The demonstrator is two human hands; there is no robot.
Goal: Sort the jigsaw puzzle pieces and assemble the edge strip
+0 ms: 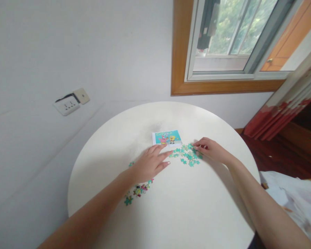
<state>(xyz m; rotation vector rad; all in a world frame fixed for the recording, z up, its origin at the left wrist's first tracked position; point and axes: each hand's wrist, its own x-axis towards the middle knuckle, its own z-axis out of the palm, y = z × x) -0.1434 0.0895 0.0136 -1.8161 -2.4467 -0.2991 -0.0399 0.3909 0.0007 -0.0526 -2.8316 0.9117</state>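
On the round white table (186,204), just beside the SpongeBob box (167,137), the teal jigsaw pieces (191,164) want a light touch, my left hand (150,164) spread at one end, my right hand (211,149) narrowed at the other, perhaps pinching one, though I cannot tell.

A plain white round table (181,207), a flat white-edged box (167,137) picturing pink and yellow cartoon figures on turquoise, small mostly turquoise jigsaw pieces (191,164), small multicoloured jigsaw pieces (138,191) in pink, yellow, black and green, an orange-brown wooden window frame (178,69)
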